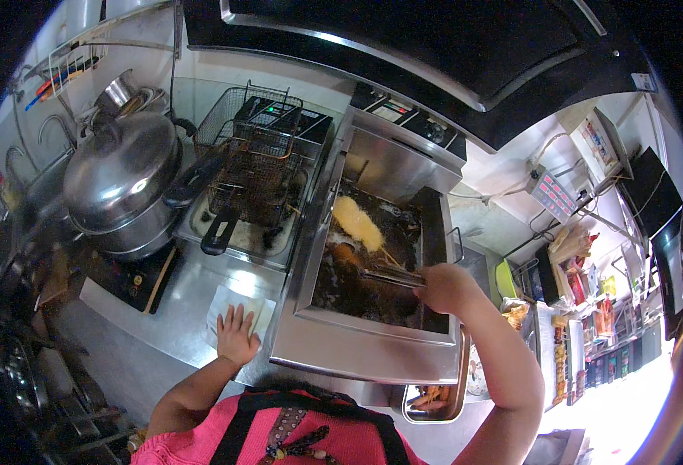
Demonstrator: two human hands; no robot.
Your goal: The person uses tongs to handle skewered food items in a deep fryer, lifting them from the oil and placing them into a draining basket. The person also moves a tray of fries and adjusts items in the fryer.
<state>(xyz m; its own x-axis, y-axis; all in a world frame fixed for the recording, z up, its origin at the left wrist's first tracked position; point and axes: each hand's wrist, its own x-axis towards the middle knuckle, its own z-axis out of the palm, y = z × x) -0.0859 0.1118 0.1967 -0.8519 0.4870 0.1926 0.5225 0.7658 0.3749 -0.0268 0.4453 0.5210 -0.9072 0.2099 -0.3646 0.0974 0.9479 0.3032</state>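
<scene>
My right hand (447, 289) is closed on metal tongs (392, 274), whose tips reach over the dark oil of a stainless steel deep fryer (370, 349). A pale yellow battered item on a wooden stick (357, 224) lies in the oil, beyond the tongs. Close to the tong tips is a browner fried piece (346, 254); whether they grip it, I cannot tell. On the steel counter left of the fryer, my left hand (238, 337) rests spread on a white cloth or paper sheet (263, 317).
Left of the fryer stands a second fryer with wire baskets (254, 168) and black handles. A large lidded steel pot (123, 180) sits farther left. A steel tray with food (460, 401) is at the fryer's near right corner. A black hood (341, 35) hangs above.
</scene>
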